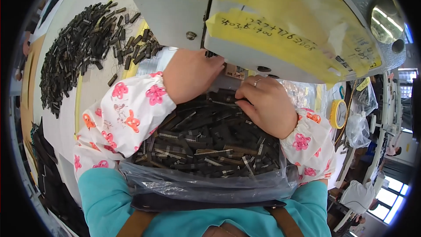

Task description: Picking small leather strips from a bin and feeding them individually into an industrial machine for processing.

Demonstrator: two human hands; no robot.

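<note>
My left hand reaches under the front of a grey machine, its fingers curled and their tips partly hidden; what they hold is unclear. My right hand, wearing a ring, has bent fingers just above a plastic bag full of short dark strips; I cannot make out what its fingertips grip. A small wooden block sits between the hands beneath the machine. Both forearms wear white sleeve covers with pink flowers.
At upper left, a large heap of small dark pieces lies on a pale table. Dark fabric hangs at the left edge. A yellow tape roll and clear plastic bags are at right. Another person is visible at far right.
</note>
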